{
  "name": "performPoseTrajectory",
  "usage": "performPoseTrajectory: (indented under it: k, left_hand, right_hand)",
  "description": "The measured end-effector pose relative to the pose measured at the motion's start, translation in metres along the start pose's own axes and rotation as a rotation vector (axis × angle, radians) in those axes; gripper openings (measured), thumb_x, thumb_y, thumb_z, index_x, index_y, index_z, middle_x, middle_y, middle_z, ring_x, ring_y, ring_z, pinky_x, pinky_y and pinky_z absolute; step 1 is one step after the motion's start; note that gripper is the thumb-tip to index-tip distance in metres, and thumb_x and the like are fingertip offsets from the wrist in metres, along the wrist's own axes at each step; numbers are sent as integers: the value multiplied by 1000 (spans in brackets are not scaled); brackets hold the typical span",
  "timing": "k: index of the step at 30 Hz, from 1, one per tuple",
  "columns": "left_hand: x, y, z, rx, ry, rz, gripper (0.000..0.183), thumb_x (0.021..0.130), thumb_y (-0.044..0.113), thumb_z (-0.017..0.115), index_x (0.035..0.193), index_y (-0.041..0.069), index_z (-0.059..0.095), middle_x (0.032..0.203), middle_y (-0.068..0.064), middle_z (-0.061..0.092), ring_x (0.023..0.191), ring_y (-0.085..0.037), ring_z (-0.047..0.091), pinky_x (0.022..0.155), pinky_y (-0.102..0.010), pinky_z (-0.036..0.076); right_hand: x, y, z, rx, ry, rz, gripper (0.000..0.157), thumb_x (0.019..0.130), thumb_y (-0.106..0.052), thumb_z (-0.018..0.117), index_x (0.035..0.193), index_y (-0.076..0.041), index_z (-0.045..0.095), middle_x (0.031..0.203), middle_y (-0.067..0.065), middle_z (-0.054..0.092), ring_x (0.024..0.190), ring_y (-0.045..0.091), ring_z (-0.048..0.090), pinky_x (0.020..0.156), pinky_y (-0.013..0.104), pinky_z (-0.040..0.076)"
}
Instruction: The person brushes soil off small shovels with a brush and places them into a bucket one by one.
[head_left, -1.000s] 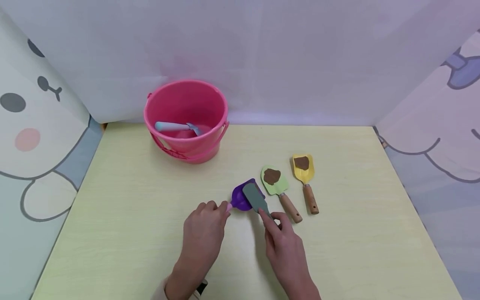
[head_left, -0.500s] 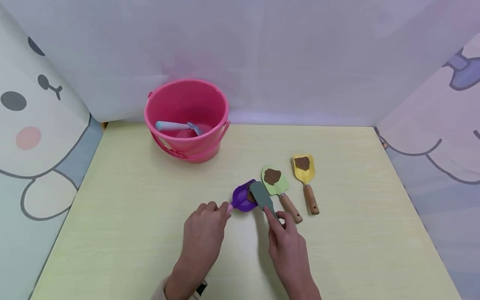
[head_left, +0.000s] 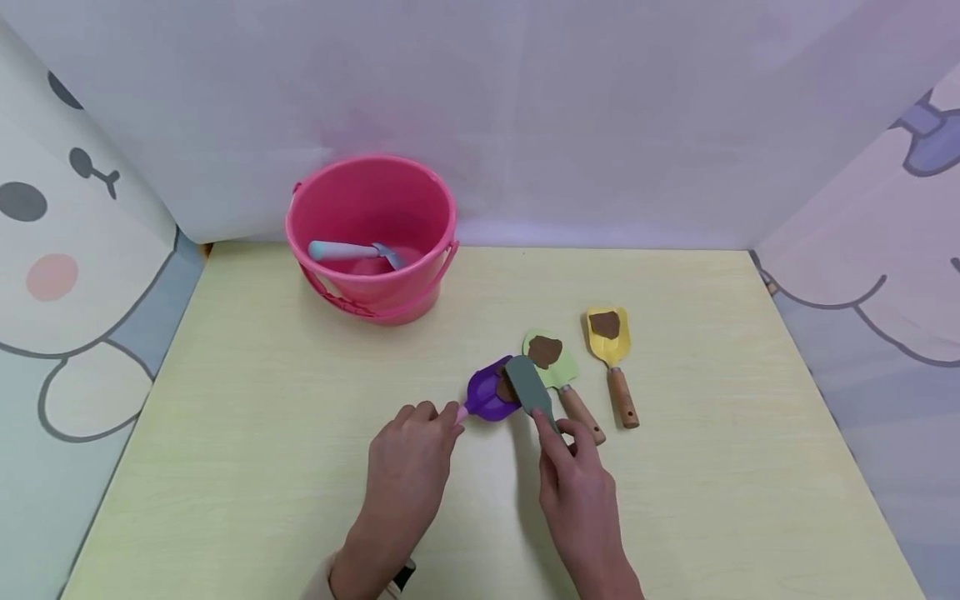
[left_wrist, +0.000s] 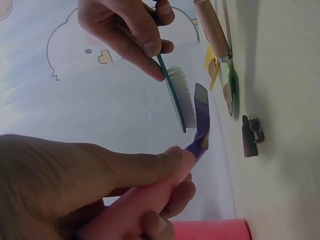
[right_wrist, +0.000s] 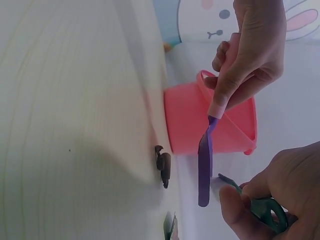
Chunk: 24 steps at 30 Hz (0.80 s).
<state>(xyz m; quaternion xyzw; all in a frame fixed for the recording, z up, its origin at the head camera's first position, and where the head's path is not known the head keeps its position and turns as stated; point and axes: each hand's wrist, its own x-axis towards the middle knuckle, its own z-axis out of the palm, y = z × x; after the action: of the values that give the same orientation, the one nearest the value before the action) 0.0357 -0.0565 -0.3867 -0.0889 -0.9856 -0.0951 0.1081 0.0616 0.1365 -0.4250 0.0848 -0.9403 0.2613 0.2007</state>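
My left hand (head_left: 408, 467) grips the pink handle of a purple toy shovel (head_left: 482, 404), held above the table. My right hand (head_left: 581, 492) pinches a green brush (head_left: 531, 390), whose pale bristles (left_wrist: 181, 92) face the shovel's blade. A brown patch (head_left: 507, 387) shows on the blade, partly covered by the brush. Below the shovel, a dark brown lump (left_wrist: 251, 136) lies on the tabletop in the left wrist view. Right of the brush are a light green toy shovel (head_left: 564, 371) and a yellow toy shovel (head_left: 611, 347), both with wooden handles and brown patches on their blades.
A pink bucket (head_left: 375, 293) stands at the back left, its handle hanging down in front. Inside it rests a small tool with a light blue handle (head_left: 345, 251). Printed cloth walls (head_left: 600, 125) border the pale wooden table (head_left: 262, 400) behind and on both sides.
The brush in my right hand has moved right across the shovel's blade, uncovering more of the brown patch. My left hand and the purple shovel have stayed nearly in place.
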Motion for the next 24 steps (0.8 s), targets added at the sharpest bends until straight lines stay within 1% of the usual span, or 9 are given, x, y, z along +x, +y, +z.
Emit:
performPoseTrajectory:
  k: [5, 8, 10, 13, 19, 24]
  left_hand:
    - [1, 0, 0, 14, 0, 5, 27, 79, 24, 92, 102, 16, 82, 80, -3, 73, 66, -17, 64, 54, -27, 55]
    - [1, 0, -1, 17, 1, 8, 26, 79, 24, 92, 102, 16, 82, 81, -3, 73, 68, -17, 65, 54, -28, 55]
    - [1, -1, -1, 16, -3, 5, 26, 79, 24, 91, 102, 16, 83, 82, -4, 74, 69, -18, 66, 55, -28, 56]
    - [2, -1, -1, 9, -14, -3, 27, 79, 24, 91, 104, 16, 83, 83, -4, 75, 70, -18, 67, 57, -28, 57]
    - [2, -1, 0, -1, -17, -7, 28, 79, 24, 92, 104, 16, 83, 82, -4, 74, 68, -18, 65, 55, -28, 56]
    - [3, -1, 0, -4, -18, -6, 27, 80, 25, 91, 104, 16, 83, 81, -4, 74, 68, -18, 65, 55, -28, 55]
  right_hand:
    - [-1, -3, 0, 42, 5, -16, 63, 79, 17, 79, 132, -16, 73, 108, 9, 63, 63, 6, 53, 52, 16, 44]
    - [-3, -6, 2, 61, -11, -42, 61, 78, 15, 80, 130, -17, 74, 108, 6, 63, 66, 4, 52, 52, 12, 41]
    - [-4, -7, 2, 56, -19, -58, 60, 78, 15, 81, 129, -16, 75, 107, 6, 62, 67, 3, 52, 52, 11, 39]
    - [-5, -8, 2, 33, -24, -65, 60, 76, 16, 81, 128, -14, 75, 106, 6, 62, 64, 3, 51, 51, 11, 38]
    - [-3, -6, 0, -6, -41, -27, 63, 76, 18, 80, 129, -14, 74, 106, 9, 63, 54, 2, 45, 49, 16, 40]
    - [-2, -5, -1, -9, -43, -2, 63, 77, 18, 79, 130, -14, 74, 107, 10, 63, 55, 2, 45, 49, 16, 40]
